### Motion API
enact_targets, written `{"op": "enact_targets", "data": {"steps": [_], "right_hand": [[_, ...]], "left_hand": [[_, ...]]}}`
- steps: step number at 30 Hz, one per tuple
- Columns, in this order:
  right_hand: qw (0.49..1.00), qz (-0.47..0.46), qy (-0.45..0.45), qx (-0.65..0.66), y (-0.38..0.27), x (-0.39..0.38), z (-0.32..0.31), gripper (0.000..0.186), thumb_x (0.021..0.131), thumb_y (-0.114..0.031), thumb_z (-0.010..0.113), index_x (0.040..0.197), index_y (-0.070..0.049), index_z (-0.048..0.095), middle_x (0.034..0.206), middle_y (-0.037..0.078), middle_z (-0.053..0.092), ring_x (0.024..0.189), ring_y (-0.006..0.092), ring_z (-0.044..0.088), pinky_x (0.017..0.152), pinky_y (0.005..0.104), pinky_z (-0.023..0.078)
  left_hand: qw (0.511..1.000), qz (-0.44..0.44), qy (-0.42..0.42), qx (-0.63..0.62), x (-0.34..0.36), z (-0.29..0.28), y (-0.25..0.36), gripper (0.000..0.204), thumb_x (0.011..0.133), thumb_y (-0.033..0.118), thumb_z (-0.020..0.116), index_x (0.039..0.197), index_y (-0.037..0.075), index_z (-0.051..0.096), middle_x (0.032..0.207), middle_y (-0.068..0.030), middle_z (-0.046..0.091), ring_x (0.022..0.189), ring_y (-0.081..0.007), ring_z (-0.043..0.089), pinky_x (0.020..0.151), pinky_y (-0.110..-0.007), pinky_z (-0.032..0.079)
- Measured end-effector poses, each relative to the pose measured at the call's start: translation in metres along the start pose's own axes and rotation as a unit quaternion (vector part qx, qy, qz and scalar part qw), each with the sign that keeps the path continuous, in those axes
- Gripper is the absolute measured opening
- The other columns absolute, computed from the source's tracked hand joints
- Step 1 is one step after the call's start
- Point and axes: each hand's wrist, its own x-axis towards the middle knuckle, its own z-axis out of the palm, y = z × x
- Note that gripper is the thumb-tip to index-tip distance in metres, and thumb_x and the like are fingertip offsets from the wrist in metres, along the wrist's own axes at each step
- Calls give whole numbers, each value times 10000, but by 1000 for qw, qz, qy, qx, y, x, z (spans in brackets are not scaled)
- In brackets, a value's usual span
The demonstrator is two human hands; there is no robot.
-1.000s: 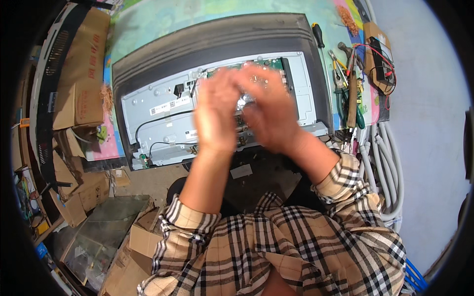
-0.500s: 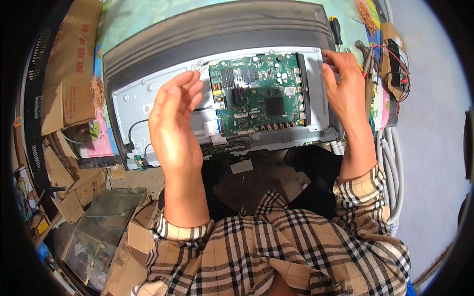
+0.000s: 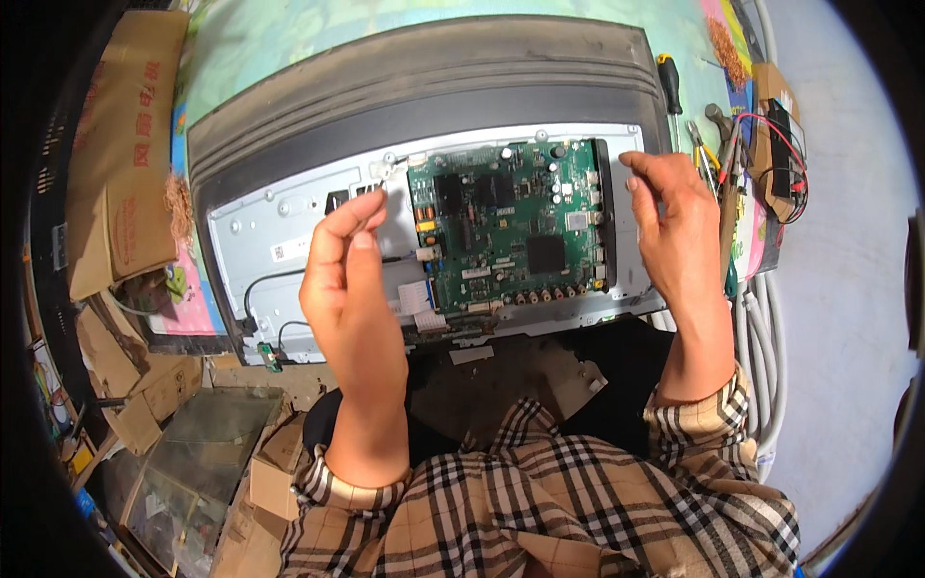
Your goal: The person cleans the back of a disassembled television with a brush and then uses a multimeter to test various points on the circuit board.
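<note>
A green circuit board point(image 3: 511, 226) with a dark square chip and a row of round sockets sits on the grey metal back panel point(image 3: 289, 217) of a flat-screen TV. My left hand point(image 3: 352, 279) is raised over the panel, left of the board. Its thumb and fingers are drawn together near the board's upper left corner, and whatever they may hold is too small to make out. Over the panel's right end hovers my right hand point(image 3: 674, 222), thumb and forefinger apart with nothing between them. A white ribbon cable point(image 3: 416, 301) runs from the board's lower left corner.
A dark plastic cover point(image 3: 424, 82) lies behind the panel. On the right are a screwdriver point(image 3: 668, 85), pliers point(image 3: 703, 154), a hammer point(image 3: 718, 120) and a black meter point(image 3: 782, 154) with red leads. Cardboard boxes point(image 3: 130, 154) stand on the left. Grey pipes point(image 3: 761, 356) run down the right.
The fingers of my left hand have drawn together from a spread pose. My right hand stays by the board's right side, slightly lower. The whole scene has shifted downward in view.
</note>
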Motion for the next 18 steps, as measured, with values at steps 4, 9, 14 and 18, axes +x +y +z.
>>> {"op": "enact_targets", "data": {"steps": [4,9,14,18], "right_hand": [[1000,-8,-23,9,4,2,7,203,893,-5,648,1086,-45,695,943,164,640,847,387,651,755,429,526],[994,3,-104,-13,-7,-4,13,152,893,-63,674,1043,-44,692,953,166,649,846,403,659,750,463,536],[988,-17,-153,-20,-11,-12,17,141,891,-79,679,1028,-43,692,946,171,648,836,410,658,740,474,538],[984,-44,-169,-28,-14,-14,22,139,888,-80,679,1024,-51,690,950,162,650,827,408,658,736,474,539]], "left_hand": [[1000,0,3,14,0,-7,-9,246,1035,79,501,1198,-34,647,1168,-85,669,1109,-155,601,1018,-304,428],[998,-12,-27,60,-4,-8,-10,248,1046,110,516,1206,-23,649,1169,-80,672,1111,-151,605,1022,-311,440],[955,47,-165,243,-19,4,-10,168,967,126,618,1085,14,662,970,-161,682,893,-296,667,788,-380,514],[878,28,-363,312,-40,14,-4,186,930,186,661,960,2,664,914,-178,676,867,-366,657,753,-449,520]]}}
